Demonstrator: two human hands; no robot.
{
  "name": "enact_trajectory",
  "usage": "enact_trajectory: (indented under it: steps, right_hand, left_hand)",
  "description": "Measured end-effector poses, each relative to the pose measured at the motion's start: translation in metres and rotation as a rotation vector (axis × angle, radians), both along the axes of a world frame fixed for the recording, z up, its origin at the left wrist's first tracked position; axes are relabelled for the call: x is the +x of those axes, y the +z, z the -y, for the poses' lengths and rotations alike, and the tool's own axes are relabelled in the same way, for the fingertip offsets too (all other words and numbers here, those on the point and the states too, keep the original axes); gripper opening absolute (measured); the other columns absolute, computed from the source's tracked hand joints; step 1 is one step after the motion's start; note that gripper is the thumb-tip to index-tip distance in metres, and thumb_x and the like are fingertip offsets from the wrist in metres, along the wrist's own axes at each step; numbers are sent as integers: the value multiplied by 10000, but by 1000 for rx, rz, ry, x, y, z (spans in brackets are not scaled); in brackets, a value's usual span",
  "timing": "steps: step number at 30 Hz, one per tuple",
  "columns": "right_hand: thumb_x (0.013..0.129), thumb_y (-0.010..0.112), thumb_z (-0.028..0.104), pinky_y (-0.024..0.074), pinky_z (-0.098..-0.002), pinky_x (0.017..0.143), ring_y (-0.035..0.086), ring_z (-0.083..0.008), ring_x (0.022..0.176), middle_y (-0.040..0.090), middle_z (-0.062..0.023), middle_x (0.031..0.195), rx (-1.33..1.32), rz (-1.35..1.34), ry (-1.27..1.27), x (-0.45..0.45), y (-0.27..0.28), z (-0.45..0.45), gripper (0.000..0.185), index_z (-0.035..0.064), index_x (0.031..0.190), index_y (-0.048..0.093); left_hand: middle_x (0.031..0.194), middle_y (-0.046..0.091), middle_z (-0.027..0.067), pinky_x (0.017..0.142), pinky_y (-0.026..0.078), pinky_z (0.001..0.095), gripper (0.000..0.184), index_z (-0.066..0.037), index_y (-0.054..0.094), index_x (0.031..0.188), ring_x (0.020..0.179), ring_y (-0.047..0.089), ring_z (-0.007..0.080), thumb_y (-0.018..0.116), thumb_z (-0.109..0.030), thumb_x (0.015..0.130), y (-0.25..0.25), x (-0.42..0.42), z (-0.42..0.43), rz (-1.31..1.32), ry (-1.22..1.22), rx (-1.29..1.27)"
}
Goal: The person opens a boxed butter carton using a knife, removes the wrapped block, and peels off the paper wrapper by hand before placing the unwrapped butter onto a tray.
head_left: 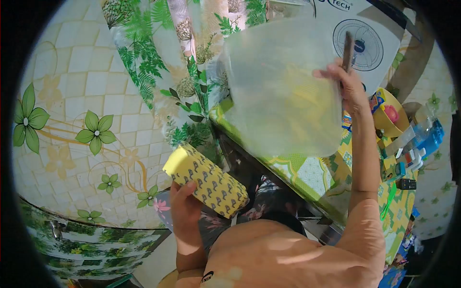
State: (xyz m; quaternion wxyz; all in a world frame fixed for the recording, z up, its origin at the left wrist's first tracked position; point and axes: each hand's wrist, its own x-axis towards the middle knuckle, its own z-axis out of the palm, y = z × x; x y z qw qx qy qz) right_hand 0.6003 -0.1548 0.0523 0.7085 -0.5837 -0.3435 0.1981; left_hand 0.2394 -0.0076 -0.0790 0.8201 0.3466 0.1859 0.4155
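1 yellow package (209,185) in left hand (186,201), translucent container (283,96) in right hand (348,84).

Right hand (349,89) outstretched, left hand (186,200) closer in

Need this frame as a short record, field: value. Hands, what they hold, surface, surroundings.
left hand: left hand, gripping yellow patterned package
right hand: right hand, at the edge of translucent container
container contents: yellow shows through; blurred, can't tell whether inside or behind
also at right hand: dark narrow object, type unclear
surface: table with green-yellow patterned cover
behind: box with fan picture
table right side: yellow bowl, blue bottle
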Motion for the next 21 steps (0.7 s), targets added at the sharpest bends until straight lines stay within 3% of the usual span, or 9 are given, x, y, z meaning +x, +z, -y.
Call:
enact_trajectory:
  steps: [4, 7, 13, 16, 21]
  right_hand:
    - [845, 685, 253, 523, -278, 647, 636, -115, 709, 680, -68, 835, -248, -101, 159, 41, -68, -14, 248, 53, 953, 589]
    - [845, 689, 259, 516, -273, 620, 638, -108, 711, 673, -63, 821, -392, -47, 196, 44, -88, -14, 238, 58, 928, 594]
    - [845, 686, 231, 517, -267, 587, 647, -123, 690, 653, -56, 783, -156, -169, 186, 39, -55, 2, 243, 60, 918, 529]
    - [837, 698, 203, 508, -260, 644, 644, -138, 686, 616, -51, 775, -28, 55, 86, 19, -22, 14, 263, 66, 905, 485]
    - [781, 732, 182, 452, -264, 700, 633, -148, 703, 564, -14, 771, -75, 582, 108, -23, 7, 39, 285, 69, 880, 490]
  left_hand:
    - [1090, 630, 131, 876, 533, 403, 526, 19, 468, 1264, 999, 641, 250, 648, -73, 779, -4, -5, -4, -8, -30, 17]
    - [1091, 631, 128, 877, 528, 398, 512, 18, 473, 1258, 998, 640, 246, 640, -76, 784, 2, -6, -2, -28, 4, 20]
    - [1100, 629, 129, 877, 525, 393, 486, 20, 485, 1242, 995, 641, 244, 630, -69, 786, 0, -2, -2, 0, 2, 16]
    - [1107, 628, 131, 879, 524, 395, 483, 19, 486, 1242, 995, 640, 245, 626, -60, 787, -1, -2, -2, 6, -10, 11]
    - [1114, 628, 132, 880, 525, 397, 490, 16, 482, 1255, 996, 642, 246, 623, -54, 790, -2, -2, 1, 11, -6, 7]
